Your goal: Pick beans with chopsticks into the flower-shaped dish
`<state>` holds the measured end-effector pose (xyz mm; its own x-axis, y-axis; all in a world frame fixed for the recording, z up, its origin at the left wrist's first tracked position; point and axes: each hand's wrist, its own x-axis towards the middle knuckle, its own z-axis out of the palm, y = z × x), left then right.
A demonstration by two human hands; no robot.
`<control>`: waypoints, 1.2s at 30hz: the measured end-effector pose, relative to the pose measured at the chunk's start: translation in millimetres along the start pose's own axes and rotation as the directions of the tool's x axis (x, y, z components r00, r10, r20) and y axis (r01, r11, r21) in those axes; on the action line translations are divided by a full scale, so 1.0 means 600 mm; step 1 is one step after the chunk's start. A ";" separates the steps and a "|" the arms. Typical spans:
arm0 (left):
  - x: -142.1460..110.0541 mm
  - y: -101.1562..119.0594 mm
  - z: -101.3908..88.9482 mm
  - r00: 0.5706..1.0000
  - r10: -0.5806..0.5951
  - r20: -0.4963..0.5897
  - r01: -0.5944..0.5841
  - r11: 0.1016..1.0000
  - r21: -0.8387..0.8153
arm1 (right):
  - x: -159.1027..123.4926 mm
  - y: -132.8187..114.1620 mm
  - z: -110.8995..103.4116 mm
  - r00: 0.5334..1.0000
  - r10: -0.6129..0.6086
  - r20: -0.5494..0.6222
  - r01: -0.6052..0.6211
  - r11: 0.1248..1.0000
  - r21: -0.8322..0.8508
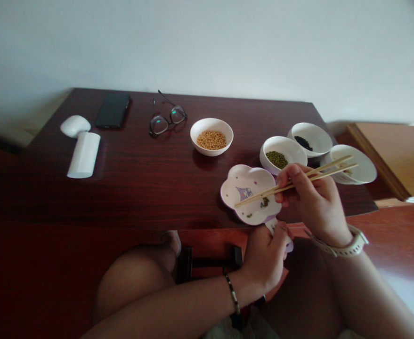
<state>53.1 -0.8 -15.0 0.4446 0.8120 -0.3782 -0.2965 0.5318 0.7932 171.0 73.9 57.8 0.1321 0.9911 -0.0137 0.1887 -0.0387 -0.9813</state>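
My left hand [267, 254] is closed round the short handle of a white, lilac-edged flower-shaped dish [240, 176] at the table's front edge. A few small green beans [264, 202] lie in the dish, near its right side. In my right hand [309, 197] is a pair of chopsticks [320, 173], their tips down in the dish near its printed figure. Whether the tips pinch anything is too small to tell. Just behind my right hand stands a white bowl with green beans [276, 159]. Part of that bowl is hidden by my fingers.
Right of it are a white bowl with black beans [311, 134] and another white bowl [365, 165]. A bowl of yellow soybeans [212, 140] stands mid-table. Farther left are eyeglasses [167, 122], a dark phone [113, 110] and a white case [84, 155]. A wooden surface [397, 150] adjoins at right.
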 end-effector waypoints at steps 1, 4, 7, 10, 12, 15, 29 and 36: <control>0.000 0.000 0.000 1.000 -0.002 -0.001 0.002 1.000 -0.001 | -0.001 0.000 0.001 1.000 -0.004 -0.003 0.004 1.000 0.001; -0.001 0.004 0.000 1.000 -0.003 -0.008 0.003 1.000 0.000 | -0.002 0.000 0.003 1.000 -0.019 -0.013 0.019 1.000 0.003; -0.002 0.007 0.000 1.000 -0.003 -0.007 0.003 1.000 0.005 | -0.002 0.001 0.003 0.999 -0.028 -0.024 0.028 1.000 -0.003; -0.002 0.007 0.000 1.000 -0.010 -0.006 0.010 1.000 0.000 | -0.001 0.001 0.003 0.999 -0.033 -0.037 0.032 0.999 -0.014; -0.002 0.007 0.000 1.000 -0.014 -0.010 0.014 1.000 0.000 | 0.000 0.001 0.003 0.999 -0.033 -0.044 0.032 0.999 -0.019; -0.003 0.008 0.000 1.000 -0.022 -0.008 0.022 1.000 0.005 | -0.001 0.001 0.002 0.998 -0.030 -0.049 0.029 0.999 -0.025; -0.006 0.009 0.000 1.000 -0.012 0.019 0.012 1.000 0.004 | 0.000 0.004 -0.001 0.998 -0.052 -0.043 0.051 0.999 -0.016; -0.005 0.003 -0.001 0.999 -0.016 0.029 0.016 1.000 0.009 | 0.005 0.007 -0.001 0.995 -0.067 -0.071 0.067 0.998 -0.008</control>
<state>51.0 -1.9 -12.6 0.4733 0.7961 -0.3770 -0.2819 0.5424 0.7914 173.0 76.5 53.7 0.1883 0.9799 0.0661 0.2049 0.0266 -0.9784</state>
